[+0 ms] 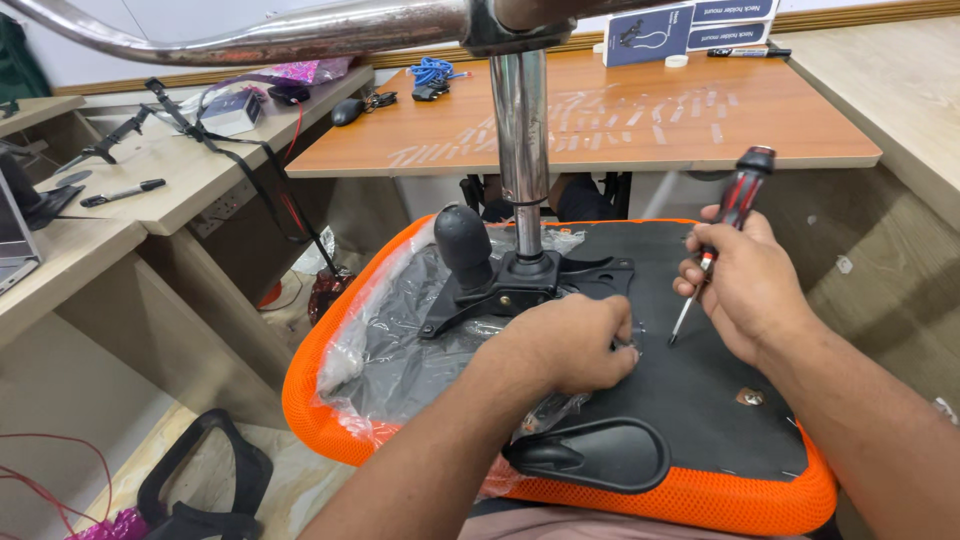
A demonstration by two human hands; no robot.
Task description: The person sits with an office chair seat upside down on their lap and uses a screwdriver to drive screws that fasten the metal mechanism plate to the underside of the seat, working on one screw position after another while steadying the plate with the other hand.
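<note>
Both bare forearms come in from the lower edge of the view and reach forward. The left hand (572, 343) lies palm down with the fingers curled under, the knuckles facing up, the wrist nearly straight. The right hand (742, 285) is a little further forward and higher, closed in a fist grip, with the thumb side up and the wrist slightly bent inward.

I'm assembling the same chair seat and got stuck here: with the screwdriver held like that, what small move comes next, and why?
Probably lower the screwdriver tip to the spot under the left hand. The right hand holds it tilted, tip just above the black seat underside, while the left hand's fingers press at the edge of the black mounting plate, seemingly steadying something small there; what is hidden.
</note>
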